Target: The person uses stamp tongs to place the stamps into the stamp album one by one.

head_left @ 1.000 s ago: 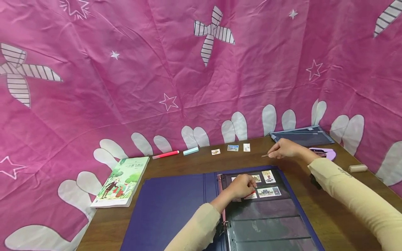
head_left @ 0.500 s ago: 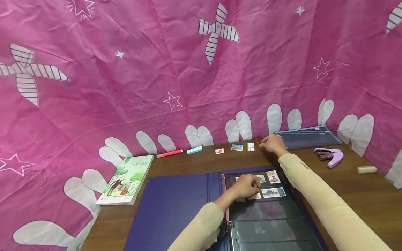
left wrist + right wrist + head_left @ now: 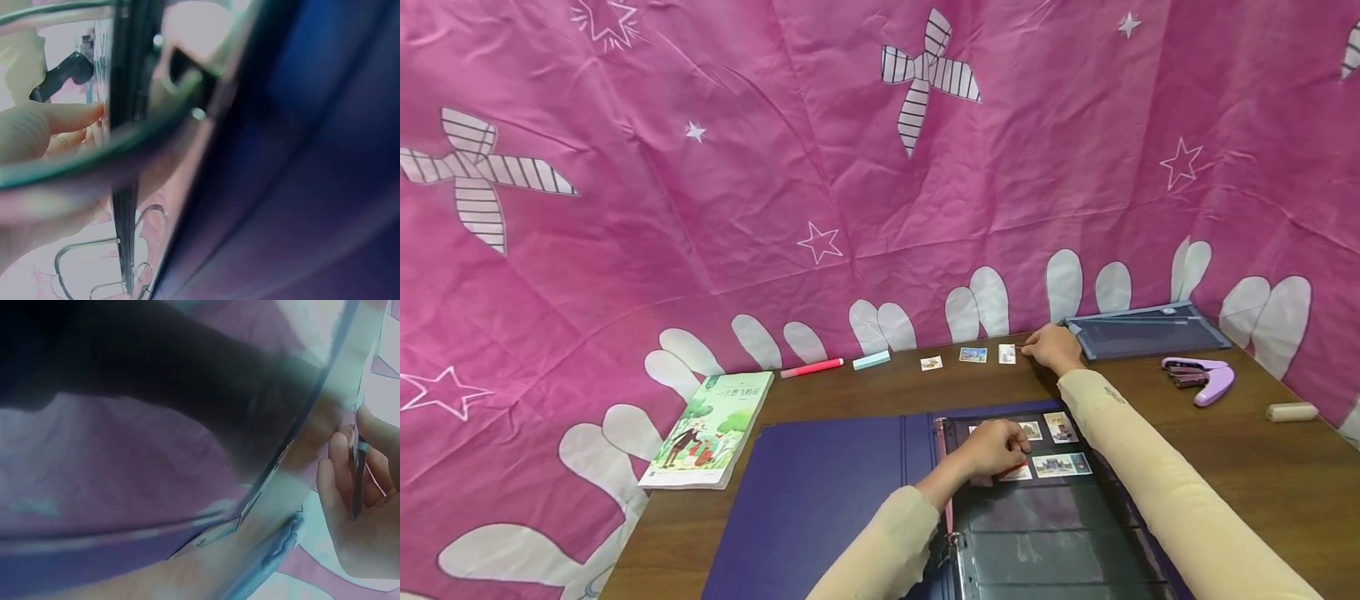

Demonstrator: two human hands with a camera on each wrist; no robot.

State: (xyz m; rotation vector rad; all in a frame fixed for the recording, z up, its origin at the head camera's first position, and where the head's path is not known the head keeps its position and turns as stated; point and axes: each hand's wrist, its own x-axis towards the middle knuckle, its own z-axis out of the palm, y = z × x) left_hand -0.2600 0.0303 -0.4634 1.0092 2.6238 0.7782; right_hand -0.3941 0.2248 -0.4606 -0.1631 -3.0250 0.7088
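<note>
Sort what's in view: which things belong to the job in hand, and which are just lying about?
Seemingly in the job:
left hand, at the black pocket page
right hand, holding tweezers
open blue binder
stamps on the page
three loose stamps

Apparently just lying about:
book
red marker
pale blue block
zip pouch
lilac stapler
cream stick

There are two hands: one left hand (image 3: 996, 448) and one right hand (image 3: 1051, 347), with one pair of tweezers (image 3: 359, 487), one counter (image 3: 1247, 467) and one big blue folder (image 3: 827, 492). Three small stamps (image 3: 973, 355) sit on the counter, and at least five more stamps (image 3: 1062, 465) show in the folder, where a hand hides some of the page. There is also one book (image 3: 707, 433), one red pen (image 3: 812, 368), one blue bar (image 3: 871, 361), one zip pouch (image 3: 1150, 335), one purple stapler (image 3: 1214, 382) and one cream stick (image 3: 1292, 412).
</note>
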